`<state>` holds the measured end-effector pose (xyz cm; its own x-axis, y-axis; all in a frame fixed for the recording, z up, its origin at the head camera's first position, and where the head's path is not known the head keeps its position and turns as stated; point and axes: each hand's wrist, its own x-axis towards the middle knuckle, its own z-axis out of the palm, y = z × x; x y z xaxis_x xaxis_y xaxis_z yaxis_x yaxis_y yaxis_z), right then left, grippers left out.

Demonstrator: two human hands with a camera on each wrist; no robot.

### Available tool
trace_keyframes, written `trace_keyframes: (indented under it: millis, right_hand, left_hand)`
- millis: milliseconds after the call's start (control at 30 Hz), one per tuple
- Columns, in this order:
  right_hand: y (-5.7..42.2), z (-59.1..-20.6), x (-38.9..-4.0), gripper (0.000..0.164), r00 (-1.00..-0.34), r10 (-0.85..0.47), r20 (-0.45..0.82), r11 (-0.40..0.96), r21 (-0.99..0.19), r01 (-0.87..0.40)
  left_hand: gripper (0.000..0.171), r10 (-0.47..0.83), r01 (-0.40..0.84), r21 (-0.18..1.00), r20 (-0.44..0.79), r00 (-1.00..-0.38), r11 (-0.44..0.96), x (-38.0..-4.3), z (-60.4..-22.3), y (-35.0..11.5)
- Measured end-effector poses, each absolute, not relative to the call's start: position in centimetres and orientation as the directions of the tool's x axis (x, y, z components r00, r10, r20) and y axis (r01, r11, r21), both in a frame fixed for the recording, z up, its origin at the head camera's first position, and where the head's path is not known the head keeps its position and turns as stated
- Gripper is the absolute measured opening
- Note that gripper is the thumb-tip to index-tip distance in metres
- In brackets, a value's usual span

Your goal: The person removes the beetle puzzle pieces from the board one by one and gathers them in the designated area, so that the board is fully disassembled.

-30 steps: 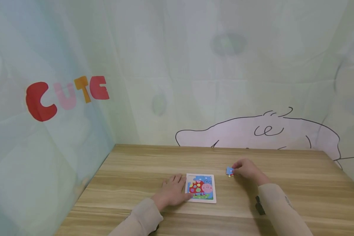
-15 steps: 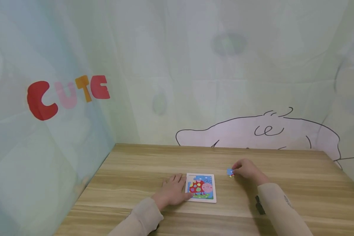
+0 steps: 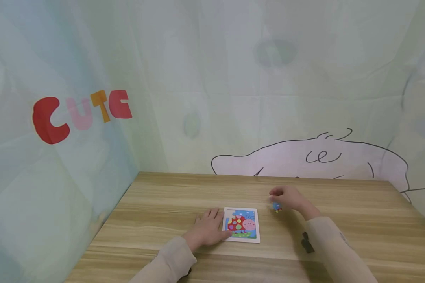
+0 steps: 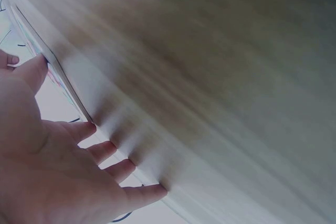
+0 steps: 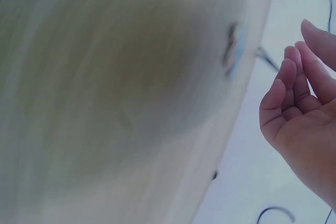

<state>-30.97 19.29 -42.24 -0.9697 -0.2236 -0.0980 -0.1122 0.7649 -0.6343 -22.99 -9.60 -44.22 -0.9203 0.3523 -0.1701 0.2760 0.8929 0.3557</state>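
Observation:
A white-framed jigsaw puzzle (image 3: 241,225) with a red spotted ladybug picture lies on the table; pale backing shows at its upper left. My left hand (image 3: 209,229) rests flat beside it, thumb over the left border and fingertips on the wood, as the left wrist view also shows. Right of the puzzle lies a small blue puzzle piece (image 3: 276,206) with red and yellow at its lower edge. Above it hovers my right hand (image 3: 291,198), fingers loosely bent and holding nothing. In the right wrist view a gap shows between that hand (image 5: 302,103) and the piece (image 5: 235,51).
The wooden table (image 3: 163,196) meets a pale printed curtain (image 3: 184,78) at the back, with a line-drawn animal head (image 3: 287,159) on it. Coloured letters (image 3: 51,121) spell CUTE on the left side. A dark wrist strap part (image 3: 307,242) hangs under the right sleeve.
My right hand has let go of the puzzle piece and lifted slightly up and left over it. The piece stays on the table. My left hand and the puzzle have not moved.

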Motion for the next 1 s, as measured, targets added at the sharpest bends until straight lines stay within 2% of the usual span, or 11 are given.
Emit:
trace_keyframes:
  millis: [533, 1000]
  right_hand:
    - [14.4, -41.0, -30.6, 0.026, -0.943, -0.329, -0.057, 0.701, -0.683, -0.203]
    - [11.4, -42.3, -30.5, 0.021, -0.884, -0.452, -0.117, 0.668, -0.702, -0.249]
  left_hand:
    - [0.078, 0.342, 0.258, 0.365, -0.184, -0.922, 0.894, -23.0, -44.2, -9.6]
    - [0.078, 0.353, 0.27, 0.365, -0.183, -0.918, 0.891, -23.1, -44.2, -9.8]
